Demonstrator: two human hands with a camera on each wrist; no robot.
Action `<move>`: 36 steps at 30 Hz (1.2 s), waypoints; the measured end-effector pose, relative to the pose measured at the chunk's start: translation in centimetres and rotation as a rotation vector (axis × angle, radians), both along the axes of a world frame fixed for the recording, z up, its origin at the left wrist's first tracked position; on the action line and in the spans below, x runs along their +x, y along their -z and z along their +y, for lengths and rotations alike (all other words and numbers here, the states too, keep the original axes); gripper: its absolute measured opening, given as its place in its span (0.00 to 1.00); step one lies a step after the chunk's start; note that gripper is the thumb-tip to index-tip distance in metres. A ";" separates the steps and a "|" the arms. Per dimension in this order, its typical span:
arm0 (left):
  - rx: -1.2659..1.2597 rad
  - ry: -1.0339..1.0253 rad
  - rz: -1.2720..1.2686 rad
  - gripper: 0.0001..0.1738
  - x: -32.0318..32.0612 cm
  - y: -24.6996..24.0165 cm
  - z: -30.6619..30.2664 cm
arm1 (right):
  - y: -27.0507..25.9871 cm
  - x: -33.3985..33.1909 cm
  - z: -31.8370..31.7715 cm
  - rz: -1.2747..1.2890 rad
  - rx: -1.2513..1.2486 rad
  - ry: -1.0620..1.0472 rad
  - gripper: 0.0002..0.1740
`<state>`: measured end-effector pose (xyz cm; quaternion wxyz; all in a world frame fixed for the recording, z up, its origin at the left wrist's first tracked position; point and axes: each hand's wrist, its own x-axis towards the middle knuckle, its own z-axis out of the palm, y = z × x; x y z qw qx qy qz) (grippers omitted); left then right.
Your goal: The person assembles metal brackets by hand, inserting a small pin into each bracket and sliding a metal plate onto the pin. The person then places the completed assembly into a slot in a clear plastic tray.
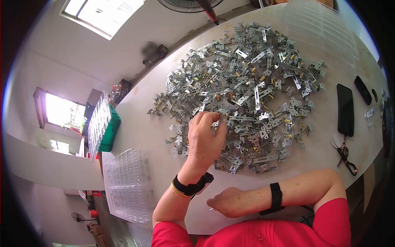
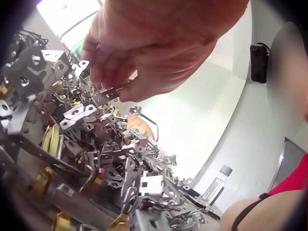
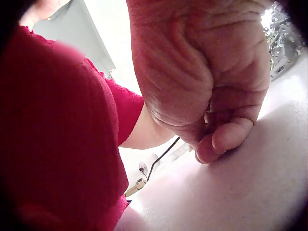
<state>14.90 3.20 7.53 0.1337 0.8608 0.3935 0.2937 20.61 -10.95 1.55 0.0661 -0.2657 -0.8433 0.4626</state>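
Over the front left part of a big heap of small metal brackets (image 1: 247, 86), my left hand (image 1: 205, 138) reaches in with its fingers bent down. In the left wrist view its thumb and fingertips pinch a flat grey bracket with holes (image 2: 106, 97), just above other silver and brass-coloured parts. My right hand (image 1: 230, 201) rests on the table close to my body, in front of the heap. Its fingers (image 3: 232, 136) are curled in toward the palm. A small shiny metal piece (image 1: 212, 209) pokes out at its fingertips; the rest is hidden in the hand.
Clear compartment trays (image 1: 129, 181) lie at the left of the white table (image 1: 177, 222). Beyond them stands a green case (image 1: 110, 129). On the right are a black phone (image 1: 345, 110) and black-handled cutters (image 1: 345, 156). A large clear tray (image 1: 321, 31) is at the back right.
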 end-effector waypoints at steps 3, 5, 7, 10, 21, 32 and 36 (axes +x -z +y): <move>-0.044 -0.038 -0.127 0.10 -0.5 -0.7 -0.3 | 0.1 -0.2 -0.1 -0.049 -0.001 -0.013 0.10; -0.127 -0.049 -0.245 0.10 -1.0 -1.5 -0.9 | -0.1 0.1 -0.2 -0.022 0.037 0.013 0.09; -0.299 -0.125 -0.299 0.08 -0.9 -3.4 -2.4 | 0.5 -0.1 -0.2 -0.011 0.033 0.020 0.09; -0.508 0.054 -0.582 0.07 -2.9 -2.7 -2.7 | 0.4 -0.2 -0.2 0.003 0.007 0.025 0.08; -0.926 -0.025 -0.834 0.11 -11.6 0.3 -6.1 | -1.4 0.3 0.2 -0.107 -0.061 0.034 0.10; -1.187 0.115 -1.000 0.27 -17.3 4.7 -6.4 | -3.0 0.4 1.4 -0.093 -0.223 0.054 0.12; -1.226 0.184 -1.095 0.27 -17.6 5.3 -6.9 | -5.1 0.0 2.0 0.134 -0.183 0.249 0.08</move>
